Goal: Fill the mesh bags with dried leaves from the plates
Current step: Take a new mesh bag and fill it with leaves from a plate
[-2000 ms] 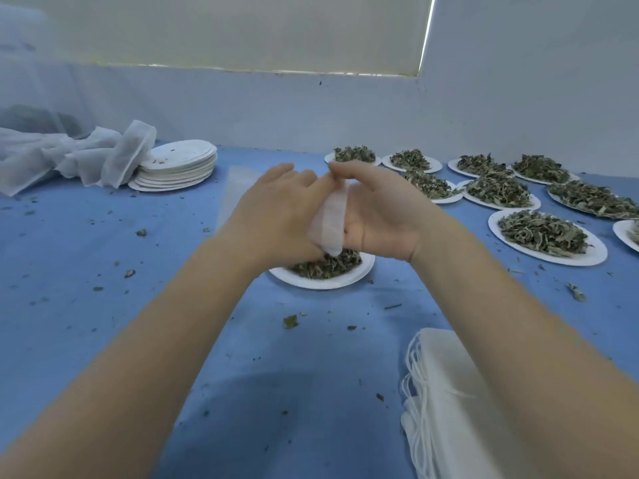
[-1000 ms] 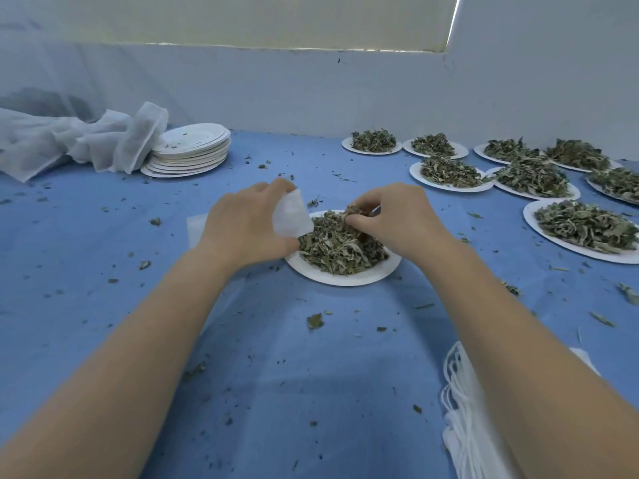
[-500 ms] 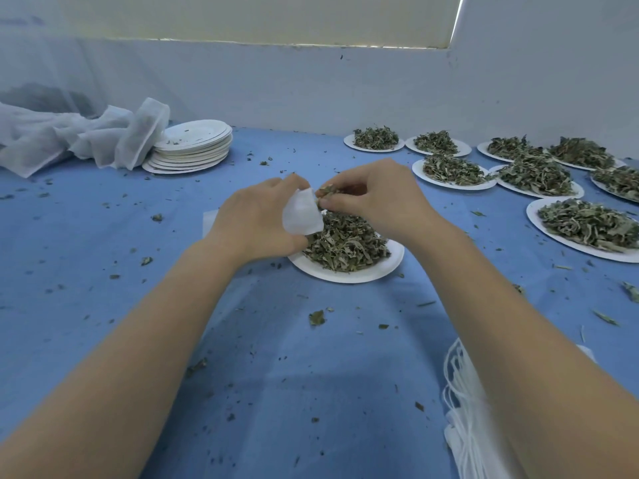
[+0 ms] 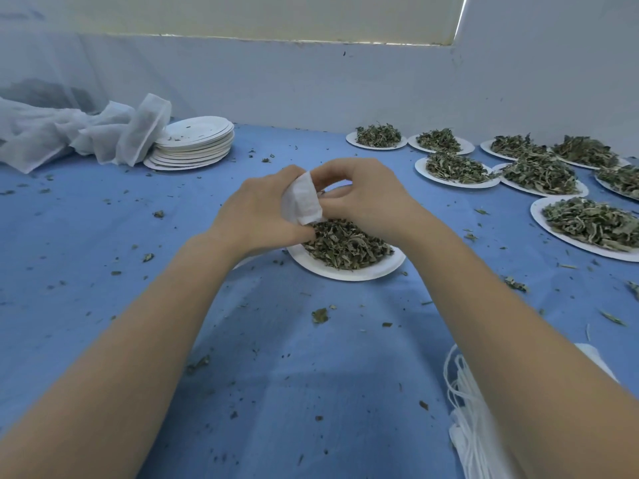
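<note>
While the small white mesh bag is gripped in the curled left hand, its mouth is best kept wide and directly over the white paper plate of dried green leaves just below — spills are then caught. The right hand is closed to a pinch at the bag's mouth; whether leaves are held cannot be told. More heaped plates lie well right of the hands, and a stack of bare white plates far left.
</note>
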